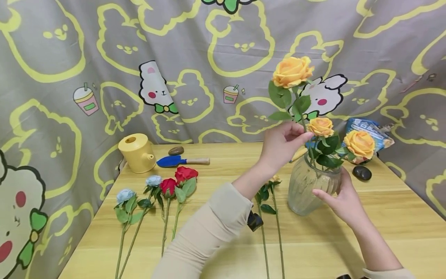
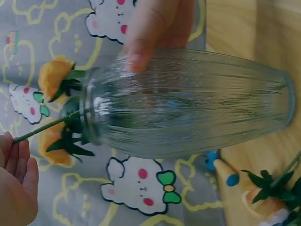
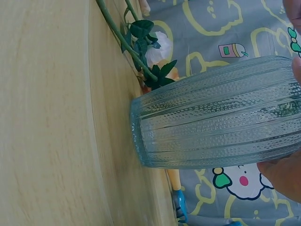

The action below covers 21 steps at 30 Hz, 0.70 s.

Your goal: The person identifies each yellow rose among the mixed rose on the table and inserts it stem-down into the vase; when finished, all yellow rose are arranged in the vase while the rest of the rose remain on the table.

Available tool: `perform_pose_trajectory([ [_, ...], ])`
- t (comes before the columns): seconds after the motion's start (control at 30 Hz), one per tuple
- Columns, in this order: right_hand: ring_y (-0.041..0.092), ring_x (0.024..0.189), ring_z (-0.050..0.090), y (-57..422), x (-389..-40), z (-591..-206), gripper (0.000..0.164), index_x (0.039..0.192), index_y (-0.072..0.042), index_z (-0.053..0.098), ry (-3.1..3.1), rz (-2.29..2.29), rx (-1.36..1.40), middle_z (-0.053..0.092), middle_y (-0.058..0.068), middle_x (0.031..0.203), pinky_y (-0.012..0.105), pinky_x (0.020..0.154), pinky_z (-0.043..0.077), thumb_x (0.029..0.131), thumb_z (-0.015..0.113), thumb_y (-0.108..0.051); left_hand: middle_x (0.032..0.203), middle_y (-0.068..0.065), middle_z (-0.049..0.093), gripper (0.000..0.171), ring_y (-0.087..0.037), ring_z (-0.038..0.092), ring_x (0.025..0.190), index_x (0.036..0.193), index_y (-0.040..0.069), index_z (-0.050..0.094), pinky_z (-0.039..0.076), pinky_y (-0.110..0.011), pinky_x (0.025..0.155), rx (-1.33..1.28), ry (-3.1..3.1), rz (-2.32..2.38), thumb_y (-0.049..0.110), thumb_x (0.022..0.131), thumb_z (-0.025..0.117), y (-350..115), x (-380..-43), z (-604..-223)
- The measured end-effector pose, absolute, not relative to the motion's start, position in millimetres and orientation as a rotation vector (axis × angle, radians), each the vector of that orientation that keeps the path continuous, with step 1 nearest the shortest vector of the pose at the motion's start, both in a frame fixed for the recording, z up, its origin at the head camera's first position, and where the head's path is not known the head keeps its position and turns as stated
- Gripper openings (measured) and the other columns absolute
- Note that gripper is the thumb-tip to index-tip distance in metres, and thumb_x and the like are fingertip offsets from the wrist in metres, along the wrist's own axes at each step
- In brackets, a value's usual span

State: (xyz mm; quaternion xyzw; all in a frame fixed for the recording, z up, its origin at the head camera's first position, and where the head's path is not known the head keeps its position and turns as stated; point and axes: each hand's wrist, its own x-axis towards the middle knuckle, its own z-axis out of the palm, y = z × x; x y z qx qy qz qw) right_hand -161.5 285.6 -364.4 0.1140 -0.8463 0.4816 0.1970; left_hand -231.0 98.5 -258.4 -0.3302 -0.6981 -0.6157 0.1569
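Observation:
With thumb and fingertips, my left hand (image 1: 283, 145) pinches the green stem of a tall yellow rose (image 1: 292, 72) above the vase. That stem (image 2: 44, 126) runs down into the vase's mouth in the left wrist view. Two more yellow roses, one upper (image 1: 320, 127) and one at the right (image 1: 359, 144), stand in the vase with their blooms just over the rim. The ribbed clear glass vase (image 1: 303, 190) is gripped from the right by my right hand (image 1: 343, 199), thumb on the near side. The right wrist view shows the vase (image 3: 211, 122) between my thumb and fingers.
Red roses (image 1: 168, 186) and light blue flowers (image 1: 125, 195) lie at the left, more stems (image 1: 277, 217) beside the vase. Behind are a yellow watering can (image 1: 137, 155), a blue trowel (image 1: 170, 161) and a brown stone (image 1: 176, 150). A black stone (image 1: 362, 173) and blue bag (image 1: 362, 126) sit right.

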Motion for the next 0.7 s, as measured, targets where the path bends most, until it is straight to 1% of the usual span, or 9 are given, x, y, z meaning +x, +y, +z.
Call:
perform_pose_trajectory([
  [0.17, 0.001, 0.116, 0.033, 285, -162, -364, 0.088, 0.142, -0.012, 0.014, -2.375, 1.347, 0.316, 0.028, 0.019, 0.135, 0.004, 0.089, 0.027, 0.075, 0.07, 0.002, 0.075, -0.001, 0.066, 0.012, 0.007, 0.055, 0.062, 0.078, 0.006, 0.064, 0.046, -0.009, 0.06, -0.952, -2.101, -1.661, 0.016, 0.081, 0.068, 107, -234, -275],
  [0.33, 0.002, 0.118, 0.031, 286, -160, -365, 0.088, 0.143, -0.011, 0.011, -2.38, 1.354, 0.307, 0.025, 0.021, 0.136, 0.003, 0.089, 0.026, 0.077, 0.068, 0.0, 0.076, 0.005, 0.065, 0.014, 0.01, 0.053, 0.062, 0.082, 0.009, 0.066, 0.043, -0.006, 0.058, -0.946, -2.272, -1.529, 0.022, 0.081, 0.068, 118, -234, -288],
  [0.47, 0.002, 0.119, 0.029, 286, -160, -365, 0.087, 0.143, -0.01, 0.011, -2.381, 1.355, 0.299, 0.024, 0.022, 0.137, 0.003, 0.09, 0.025, 0.078, 0.068, -0.001, 0.076, 0.009, 0.063, 0.013, 0.01, 0.052, 0.062, 0.083, 0.011, 0.065, 0.043, -0.006, 0.058, -0.941, -2.334, -1.499, 0.023, 0.081, 0.069, 124, -235, -292],
  [0.7, 0.0, 0.116, 0.031, 287, -159, -366, 0.088, 0.143, -0.01, 0.011, -2.39, 1.333, 0.282, 0.026, 0.023, 0.135, 0.002, 0.088, 0.025, 0.078, 0.069, -0.003, 0.078, 0.011, 0.063, 0.013, 0.011, 0.052, 0.064, 0.087, 0.013, 0.066, 0.042, -0.005, 0.058, -0.932, -2.37, -1.474, 0.024, 0.082, 0.067, 126, -235, -292],
])
